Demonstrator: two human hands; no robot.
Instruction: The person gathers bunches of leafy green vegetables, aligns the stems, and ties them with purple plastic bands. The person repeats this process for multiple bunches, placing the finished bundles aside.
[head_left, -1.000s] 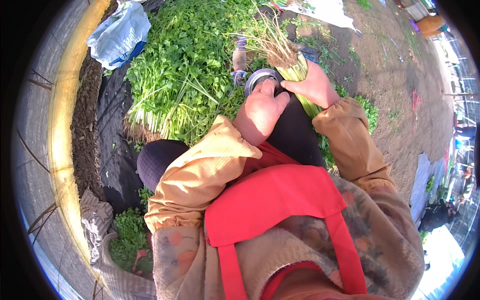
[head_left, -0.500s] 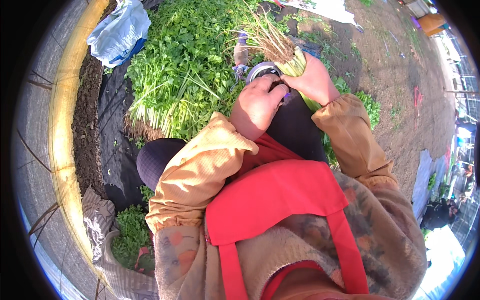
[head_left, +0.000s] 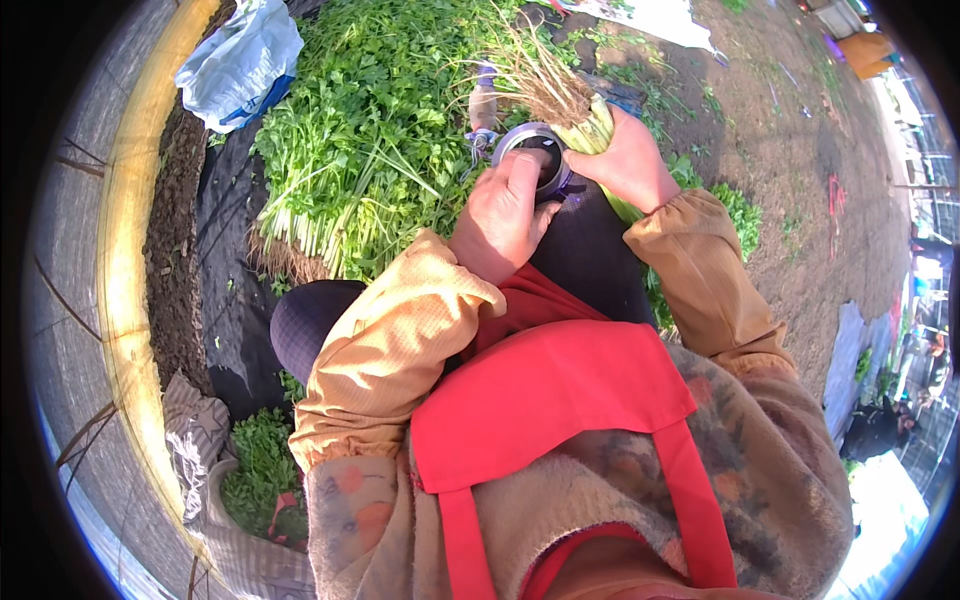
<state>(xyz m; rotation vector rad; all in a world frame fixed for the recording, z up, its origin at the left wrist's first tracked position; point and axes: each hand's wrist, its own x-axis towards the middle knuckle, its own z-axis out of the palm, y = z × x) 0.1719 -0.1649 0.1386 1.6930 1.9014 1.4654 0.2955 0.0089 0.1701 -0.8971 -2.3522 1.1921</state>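
The left hand [head_left: 500, 215] hides part of the roll [head_left: 514, 137]; the right hand [head_left: 628, 160] covers some stalks [head_left: 588, 132]. The greens [head_left: 350, 130] run off the top edge.

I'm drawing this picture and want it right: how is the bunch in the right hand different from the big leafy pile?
The bunch is small; the pile is much bigger.
The right hand holds the bunch, but no hand holds the pile.
The bunch shows mostly roots and stalks, while the pile shows mostly green leaves.
Both have pale green stalks and brown roots.
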